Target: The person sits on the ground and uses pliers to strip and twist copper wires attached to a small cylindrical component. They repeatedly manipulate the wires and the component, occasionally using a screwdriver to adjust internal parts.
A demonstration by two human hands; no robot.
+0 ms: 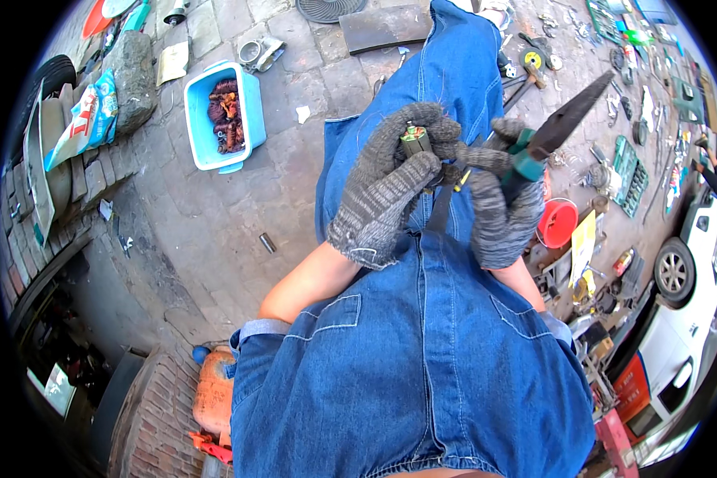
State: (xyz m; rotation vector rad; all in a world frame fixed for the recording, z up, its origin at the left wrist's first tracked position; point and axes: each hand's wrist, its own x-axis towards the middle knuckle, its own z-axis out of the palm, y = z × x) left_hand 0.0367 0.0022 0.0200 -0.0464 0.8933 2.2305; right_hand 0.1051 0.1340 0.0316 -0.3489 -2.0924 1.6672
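Note:
My left hand (390, 179), in a grey knitted glove, is closed around a small cylindrical motor part (414, 140) with a green end and a short shaft on top. Thin wire strands stick up beside its fingers. Gloved in the same grey knit, my right hand (503, 207) is closed on a green-handled tool (570, 115) with a dark, tapering blade or jaws pointing up and right. Its fingertips reach over to the motor part. A small yellow piece (463, 180) shows between the hands; what it belongs to is unclear. Both hands are above my denim-covered lap (446, 263).
A light blue basin (255, 111) with copper-coloured windings stands on the paving at left. A dark metal tube (268, 242) lies nearer. At right are a red bucket (558, 223), a hammer (527, 84), green socket cases (631, 177) and a parked white car (693, 279).

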